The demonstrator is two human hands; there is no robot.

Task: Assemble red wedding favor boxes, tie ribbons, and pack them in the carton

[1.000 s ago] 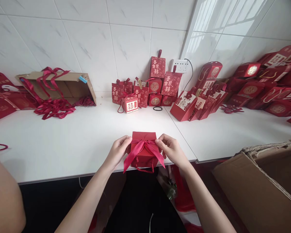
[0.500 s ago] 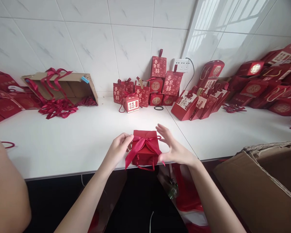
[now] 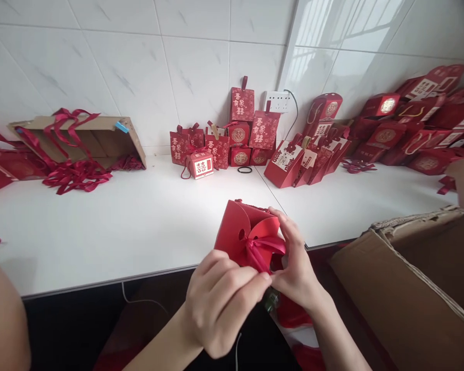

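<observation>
A red gift box (image 3: pixel 232 229) is tilted near the table's front edge, its curved top flaps folded over each other and two holes showing. A satin ribbon (image 3: pixel 268 244) is tied at the flaps. My left hand (image 3: pixel 226 299) is closed in front of the box, with thumb and forefinger pinched on a tail of the ribbon. Around the box's right side curls my right hand (image 3: pixel 296 263), its thumb tip by the same ribbon tail. A twisted cord handle (image 3: pixel 251 206) shows along the box's far edge. My left fingers hide the box's lower part.
A cardboard tray (image 3: pixel 112 149) with cut ribbons (image 3: pixel 75 175) stands at back left. Several red boxes (image 3: pixel 239 134) line the wall, beside a power strip (image 3: pixel 277 101) and black ring (image 3: pixel 245 169). An open carton (image 3: pixel 402 268) stands front right. Another person's limb (image 3: pixel 3 309) edges in left.
The box has been lifted from the table edge and turned, so its handle now lies on the far side. My left hand has closed on the ribbon; my right has closed around the box.
</observation>
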